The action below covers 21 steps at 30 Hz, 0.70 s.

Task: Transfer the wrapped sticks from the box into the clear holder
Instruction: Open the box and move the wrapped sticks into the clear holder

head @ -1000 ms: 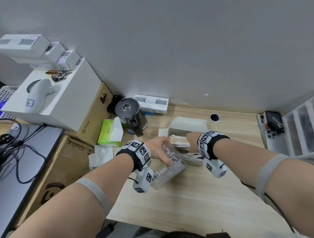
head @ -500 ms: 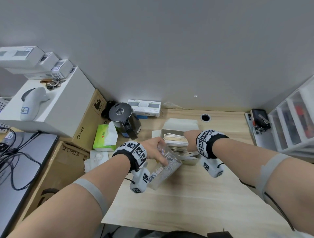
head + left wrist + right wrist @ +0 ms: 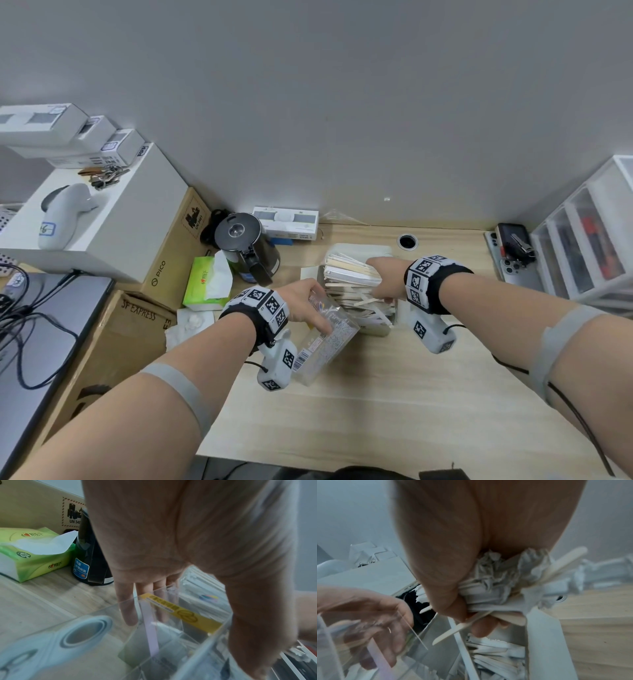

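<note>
The right hand [image 3: 385,277] is closed around a thick bundle of wrapped sticks [image 3: 349,274], thumb on one side and curled fingers [image 3: 485,627] on the other, clamped on the paper wrappers. The bundle sits directly above the open box [image 3: 370,323]. In the right wrist view several bare wooden stick ends [image 3: 453,630] protrude from the grip at odd angles, and further wrapped sticks lie loose in the box below.

The left hand [image 3: 306,303] grips the clear holder [image 3: 325,346], which is tilted with its open mouth toward the box at 1 o'clock. The left fingers [image 3: 127,608] lie straight down the far wall of the holder, with the thumb [image 3: 260,635] on the near wall (both visible through the plastic in the left wrist view). A yellow label [image 3: 181,613] runs across one wall of the holder. The holder's upper end is just beside the box; its lower end, carrying a barcode sticker, is close above the desk [image 3: 394,404]. Whether it touches the desk cannot be determined.

Surrounding items on the desk:
- A green tissue pack [image 3: 205,282] at 10 o'clock from the holder.
- A dark kettle [image 3: 245,245] just beside the tissue pack, at 11 o'clock from the holder.
- A flat white carton [image 3: 286,222] against the wall behind the kettle.
- A clear drawer unit [image 3: 589,240] at 3 o'clock from the box, well apart from it.
- A brown cardboard box [image 3: 171,253] at 9 o'clock from the kettle.
</note>
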Each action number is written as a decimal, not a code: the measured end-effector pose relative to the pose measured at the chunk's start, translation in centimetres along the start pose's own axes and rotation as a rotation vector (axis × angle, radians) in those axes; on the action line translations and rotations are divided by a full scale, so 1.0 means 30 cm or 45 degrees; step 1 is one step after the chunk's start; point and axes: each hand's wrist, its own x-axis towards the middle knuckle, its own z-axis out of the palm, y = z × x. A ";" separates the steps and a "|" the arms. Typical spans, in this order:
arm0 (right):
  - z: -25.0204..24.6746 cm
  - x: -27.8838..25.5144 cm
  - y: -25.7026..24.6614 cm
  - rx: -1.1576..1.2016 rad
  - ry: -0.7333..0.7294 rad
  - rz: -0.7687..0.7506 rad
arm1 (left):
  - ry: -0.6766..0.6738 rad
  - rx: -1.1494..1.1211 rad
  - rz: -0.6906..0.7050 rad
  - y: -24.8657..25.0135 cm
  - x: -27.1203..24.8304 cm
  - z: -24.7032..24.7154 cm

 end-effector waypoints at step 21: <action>0.007 0.013 -0.032 0.262 0.039 -0.053 | -0.023 -0.230 0.118 0.046 0.018 0.019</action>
